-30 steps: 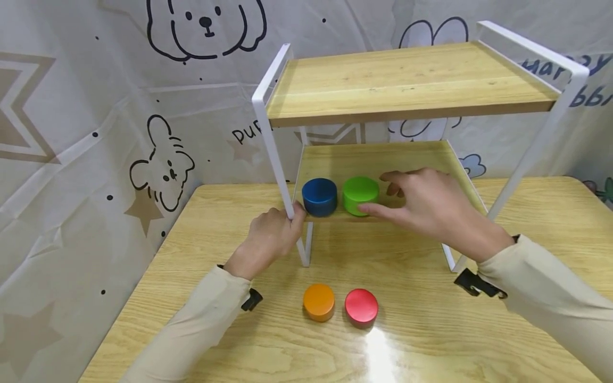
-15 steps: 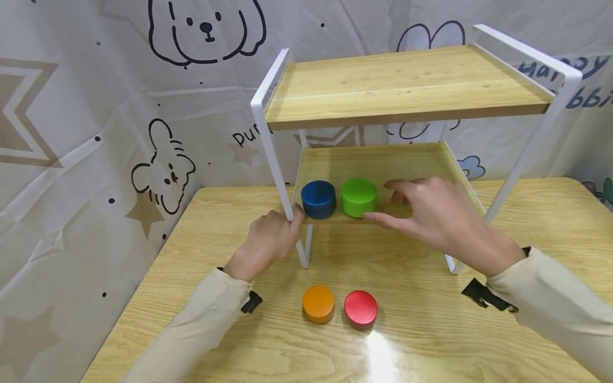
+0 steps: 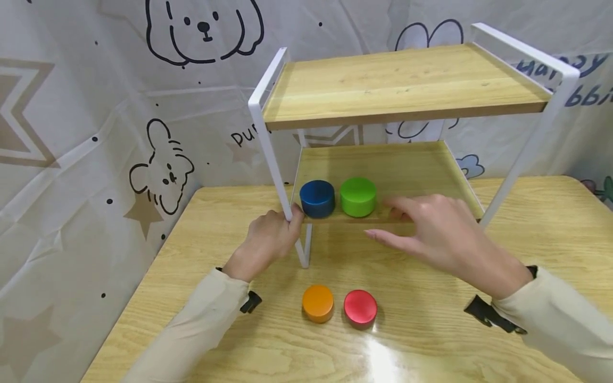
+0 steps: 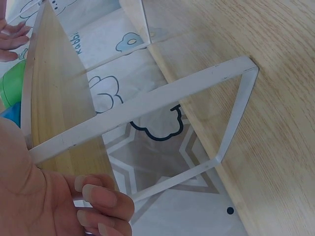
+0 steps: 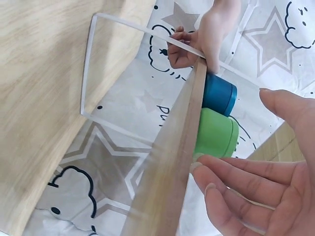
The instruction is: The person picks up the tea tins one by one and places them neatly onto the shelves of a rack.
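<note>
My left hand (image 3: 272, 236) grips the front left post of a two-tier shelf rack (image 3: 407, 80), thumb at the lower board's corner; its curled fingers (image 4: 106, 199) show in the left wrist view. Beside that thumb, a blue round tin (image 3: 317, 199) stands on the lower board. Just right of it sits a green round tin (image 3: 358, 197). My right hand (image 3: 445, 236) is off the green tin's right side, holding nothing, with thumb and fingers spread apart. In the right wrist view its fingertips (image 5: 202, 164) lie at the board's front edge, close to the green tin.
On the table (image 3: 230, 340) before the rack stand an orange round tin (image 3: 318, 304) and a red round tin (image 3: 360, 308), side by side. The rack's top board overhangs the lower one. A patterned cloth (image 3: 86, 159) hangs behind and at left.
My right hand has let go of the green tin and drawn back right and toward me. The left hand keeps its hold on the post.
</note>
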A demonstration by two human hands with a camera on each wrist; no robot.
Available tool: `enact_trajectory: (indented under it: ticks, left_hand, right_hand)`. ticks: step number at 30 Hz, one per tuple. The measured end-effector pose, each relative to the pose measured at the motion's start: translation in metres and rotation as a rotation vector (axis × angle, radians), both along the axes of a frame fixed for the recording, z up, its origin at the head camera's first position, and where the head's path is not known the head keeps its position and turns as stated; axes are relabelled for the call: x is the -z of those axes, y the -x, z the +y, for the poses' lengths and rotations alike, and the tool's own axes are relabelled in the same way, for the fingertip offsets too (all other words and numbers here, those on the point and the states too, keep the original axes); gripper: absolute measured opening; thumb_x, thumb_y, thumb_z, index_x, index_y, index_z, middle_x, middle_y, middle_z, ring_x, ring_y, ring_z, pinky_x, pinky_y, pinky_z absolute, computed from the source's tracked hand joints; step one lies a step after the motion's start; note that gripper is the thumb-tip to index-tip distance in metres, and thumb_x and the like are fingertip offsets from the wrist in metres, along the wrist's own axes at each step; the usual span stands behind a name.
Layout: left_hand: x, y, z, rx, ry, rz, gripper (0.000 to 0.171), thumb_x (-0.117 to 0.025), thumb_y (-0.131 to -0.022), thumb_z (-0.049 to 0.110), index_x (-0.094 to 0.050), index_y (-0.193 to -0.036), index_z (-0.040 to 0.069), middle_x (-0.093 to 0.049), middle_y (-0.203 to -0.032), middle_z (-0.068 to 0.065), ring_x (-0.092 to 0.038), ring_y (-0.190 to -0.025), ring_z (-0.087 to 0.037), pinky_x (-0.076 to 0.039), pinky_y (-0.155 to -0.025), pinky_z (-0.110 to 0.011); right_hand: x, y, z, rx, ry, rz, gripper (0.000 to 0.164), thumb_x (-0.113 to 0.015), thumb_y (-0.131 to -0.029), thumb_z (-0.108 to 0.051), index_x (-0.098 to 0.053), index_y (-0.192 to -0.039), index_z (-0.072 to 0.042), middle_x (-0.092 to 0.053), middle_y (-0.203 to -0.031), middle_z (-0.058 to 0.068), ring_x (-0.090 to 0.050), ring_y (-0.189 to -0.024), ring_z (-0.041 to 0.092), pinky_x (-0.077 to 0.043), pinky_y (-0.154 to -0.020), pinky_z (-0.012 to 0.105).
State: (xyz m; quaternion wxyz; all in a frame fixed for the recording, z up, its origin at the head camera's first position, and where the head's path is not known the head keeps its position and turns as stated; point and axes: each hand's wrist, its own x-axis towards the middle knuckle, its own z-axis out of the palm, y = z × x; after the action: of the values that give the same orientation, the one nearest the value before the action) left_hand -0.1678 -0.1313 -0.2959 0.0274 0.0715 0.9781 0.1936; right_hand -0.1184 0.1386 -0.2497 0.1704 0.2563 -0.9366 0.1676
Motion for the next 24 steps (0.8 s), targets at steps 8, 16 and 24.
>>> enact_trajectory:
  ticks: [8, 16, 24]
  left_hand:
    - [0.000, -0.002, 0.001, -0.014, 0.012, 0.041, 0.064, -0.016, -0.100, 0.038, -0.055, -0.060, 0.006, -0.054, -0.057, -0.009, -0.054, -0.053, -0.029, -0.042, -0.048, -0.038]
    - [0.000, -0.003, 0.000, -0.036, 0.013, 0.071, 0.065, -0.016, -0.099, 0.038, -0.059, -0.062, 0.006, -0.055, -0.064, -0.013, -0.050, -0.064, -0.036, -0.042, -0.056, -0.043]
    - [0.001, -0.002, 0.002, -0.047, 0.041, 0.118, 0.060, -0.017, -0.098, 0.037, -0.057, -0.064, 0.007, -0.048, -0.076, -0.019, -0.044, -0.074, -0.038, -0.038, -0.057, -0.043]
  right_hand:
    - [0.011, -0.004, 0.004, -0.041, 0.065, 0.052, 0.044, -0.075, -0.079, -0.042, -0.071, -0.105, -0.007, -0.073, -0.092, 0.004, -0.066, -0.073, 0.015, -0.052, -0.058, 0.035]
    - [0.014, -0.015, 0.000, -0.086, 0.077, 0.089, 0.040, -0.077, -0.078, -0.040, -0.072, -0.104, -0.010, -0.072, -0.088, 0.000, -0.063, -0.071, 0.011, -0.050, -0.057, 0.030]
    - [0.028, -0.019, -0.002, -0.092, 0.068, 0.039, 0.040, -0.076, -0.078, -0.042, -0.073, -0.104, -0.011, -0.070, -0.083, -0.005, -0.061, -0.069, 0.007, -0.049, -0.058, 0.028]
